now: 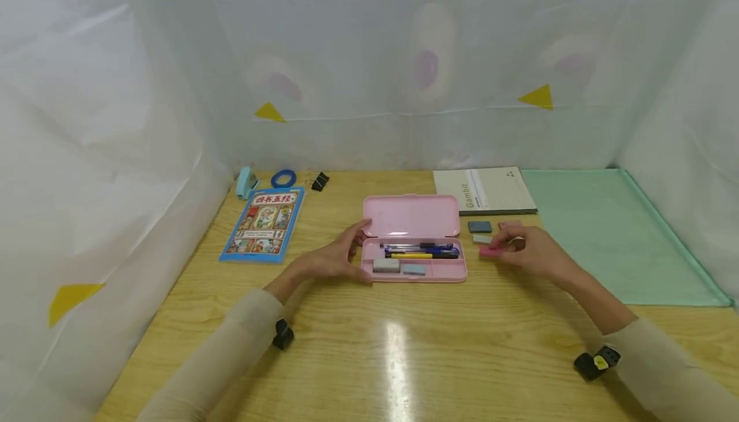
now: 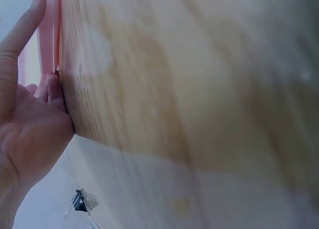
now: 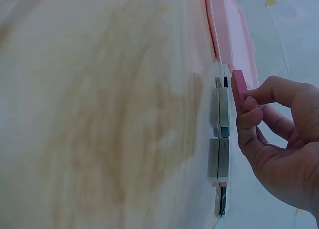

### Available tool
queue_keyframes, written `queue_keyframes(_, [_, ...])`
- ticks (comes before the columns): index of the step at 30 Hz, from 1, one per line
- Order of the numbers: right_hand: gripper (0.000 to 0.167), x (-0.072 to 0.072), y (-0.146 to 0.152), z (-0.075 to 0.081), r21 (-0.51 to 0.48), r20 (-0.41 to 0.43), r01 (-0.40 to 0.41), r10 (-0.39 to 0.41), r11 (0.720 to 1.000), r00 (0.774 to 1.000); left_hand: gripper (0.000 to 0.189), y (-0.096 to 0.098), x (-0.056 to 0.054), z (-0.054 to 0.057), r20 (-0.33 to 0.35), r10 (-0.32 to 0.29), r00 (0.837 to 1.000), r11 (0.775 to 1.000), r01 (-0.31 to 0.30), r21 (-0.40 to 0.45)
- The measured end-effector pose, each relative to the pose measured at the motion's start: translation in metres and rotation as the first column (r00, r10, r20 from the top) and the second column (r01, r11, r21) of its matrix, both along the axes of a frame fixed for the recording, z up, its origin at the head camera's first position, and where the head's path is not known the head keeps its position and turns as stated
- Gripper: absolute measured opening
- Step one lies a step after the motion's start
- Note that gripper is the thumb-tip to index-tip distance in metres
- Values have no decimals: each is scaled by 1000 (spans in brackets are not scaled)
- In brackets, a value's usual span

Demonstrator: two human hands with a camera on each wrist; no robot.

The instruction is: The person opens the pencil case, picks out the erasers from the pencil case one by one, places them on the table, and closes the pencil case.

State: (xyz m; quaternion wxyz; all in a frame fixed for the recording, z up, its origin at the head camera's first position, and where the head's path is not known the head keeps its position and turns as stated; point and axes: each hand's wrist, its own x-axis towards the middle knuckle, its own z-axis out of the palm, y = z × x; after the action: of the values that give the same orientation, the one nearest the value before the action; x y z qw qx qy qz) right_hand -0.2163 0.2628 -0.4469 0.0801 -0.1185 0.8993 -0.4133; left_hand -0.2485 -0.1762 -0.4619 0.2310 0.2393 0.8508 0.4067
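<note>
A pink pencil case (image 1: pixel 448 271) lies with its lid raised on the table, with pens (image 1: pixel 421 250) in the back section and two erasers (image 1: pixel 385 265) in the front one. Along its left side rests my left hand (image 1: pixel 331 260), thumb extended at the front corner, fingers by the lid; the left wrist view shows the thumb (image 2: pixel 25 27) straight against the pink wall. Between thumb and fingertips, my right hand (image 1: pixel 534 252) pinches a pink eraser (image 3: pixel 239 88) to the right of the case. A pale eraser (image 1: pixel 482 239) and a dark grey-blue one (image 1: pixel 480 227) lie just behind.
Behind on the right lies a notebook (image 1: pixel 496 191), beside a green mat (image 1: pixel 623 236). A blue-edged book (image 1: pixel 264 226), a light-blue stapler (image 1: pixel 245 183), a roll of blue tape (image 1: pixel 283 179) and a black binder clip (image 1: pixel 320 181) sit at the back left. White sheeting encloses the table.
</note>
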Motion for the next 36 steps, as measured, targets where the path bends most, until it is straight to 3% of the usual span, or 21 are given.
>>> queue_keyframes(9, [15,-3,-8,1,30,-65,-43,45,999,997,120,0,1,-3,-2,4,1000,1000,-4,13])
queue_keyframes(17, [16,-4,-11,3,58,-55,-25,28,998,998,119,0,1,-6,4,4,1000,1000,-4,14])
queue_keyframes(21, [19,-3,-14,7,19,-32,-34,35,999,999,118,-1,1,-5,3,3,1000,1000,-3,19])
queue_keyframes(27, [21,-2,-33,13,-68,-50,-134,131,989,990,119,-1,1,-2,-11,-1,1000,1000,1,1])
queue_keyframes(36, [17,4,-81,10,-85,-50,-298,295,951,954,120,-1,1,2,-9,-14,1000,1000,14,6])
